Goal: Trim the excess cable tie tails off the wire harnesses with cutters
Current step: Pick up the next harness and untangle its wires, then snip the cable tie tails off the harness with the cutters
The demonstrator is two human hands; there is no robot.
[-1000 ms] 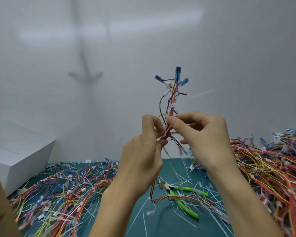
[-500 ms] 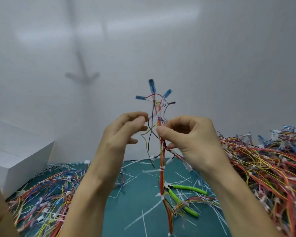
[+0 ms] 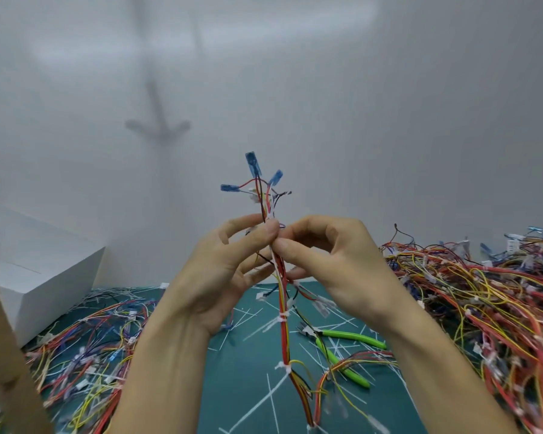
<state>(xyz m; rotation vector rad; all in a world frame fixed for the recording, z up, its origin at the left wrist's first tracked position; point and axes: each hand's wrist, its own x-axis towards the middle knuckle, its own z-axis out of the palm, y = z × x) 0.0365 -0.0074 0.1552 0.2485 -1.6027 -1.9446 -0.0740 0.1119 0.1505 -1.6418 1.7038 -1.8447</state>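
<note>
Between my hands, held upright above the surface: one wire harness, a bundle of red, yellow, black and white wires. Its top end fans out into three blue terminals above my fingers. The lower end hangs down between my forearms toward the green mat. Two white cable ties wrap the lower stretch, one above the other. My left hand pinches the bundle between thumb and forefinger, with the other fingers loosely spread behind it. My right hand pinches it just below, thumb and forefinger tips right against the left's. The cutters lie flat on the mat, right of the harness and under my right wrist. Their green handles are splayed and the jaws point toward the harness. Cut tails, thin white strips, are scattered across the mat around them. A big heap of harnesses is on the right, a flatter tangle on the left. A white box sits far left, near the white wall. A blurred brown strip runs along the left edge; I can't tell what it is.
</note>
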